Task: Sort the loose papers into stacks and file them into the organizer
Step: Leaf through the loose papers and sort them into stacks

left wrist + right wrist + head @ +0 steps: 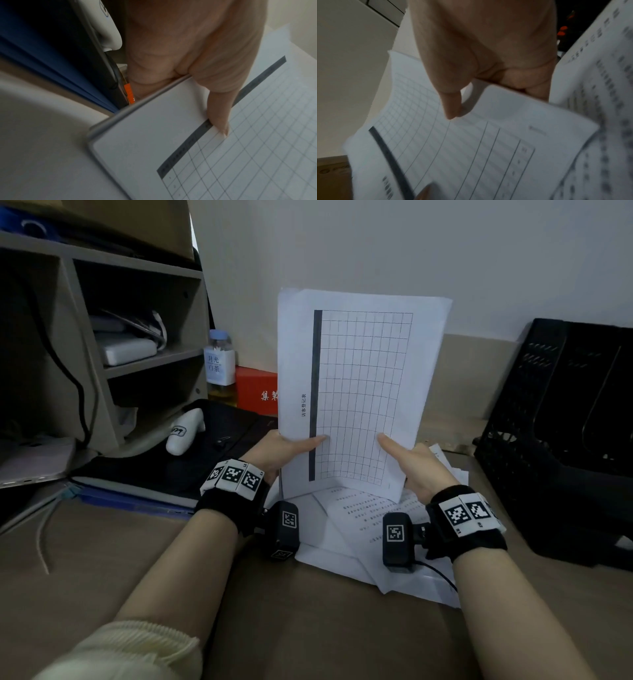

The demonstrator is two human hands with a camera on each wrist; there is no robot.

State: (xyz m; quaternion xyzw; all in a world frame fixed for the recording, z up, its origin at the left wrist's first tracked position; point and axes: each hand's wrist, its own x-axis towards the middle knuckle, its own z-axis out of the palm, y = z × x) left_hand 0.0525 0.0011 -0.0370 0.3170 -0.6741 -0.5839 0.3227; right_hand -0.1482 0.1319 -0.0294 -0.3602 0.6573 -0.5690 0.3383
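A stack of white sheets with a printed grid table stands upright on its lower edge over the desk. My left hand pinches its left side, thumb on the front by the dark header bar. My right hand pinches the right side, thumb on the grid. The left wrist view shows the stack's edge under my thumb. In the right wrist view my thumb lies on the gridded top sheet. Loose printed pages lie flat beneath. A black mesh organizer stands at the right.
A grey shelf unit fills the left. A bottle, a red box, a white device and a dark folder sit left of the sheets. Bare brown desk lies near me.
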